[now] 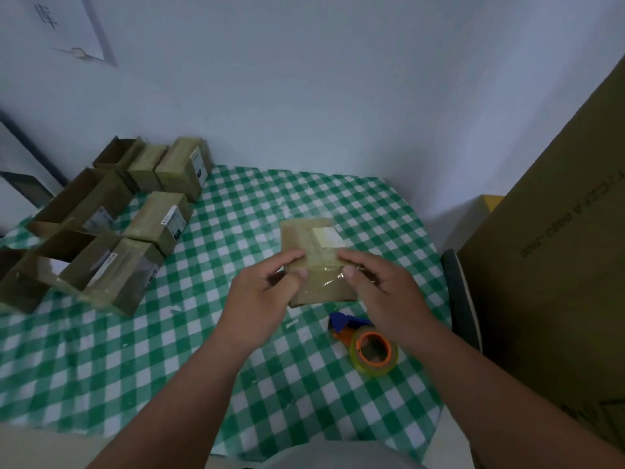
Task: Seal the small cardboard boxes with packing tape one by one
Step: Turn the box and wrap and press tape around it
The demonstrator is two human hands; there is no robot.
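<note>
Both forearms reached in from the bottom edge toward the middle of a table covered in a green-and-white checked cloth [236,367]. At the ends of them, the left hand [262,296] and the right hand [382,292] held a small cardboard box [316,258] from either side, fingers and thumbs curled onto its near end, where clear tape [326,286] shone over the front face. A pale label [329,236] sat on the box's top. Just beside the right wrist, a roll of tape [373,350] with an orange core lay on the cloth, touching a blue and orange cutter [345,324]. Well apart on the left stood a cluster of other boxes [101,231], some open-topped, some closed. A big carton [558,265] filled the right side.
</note>
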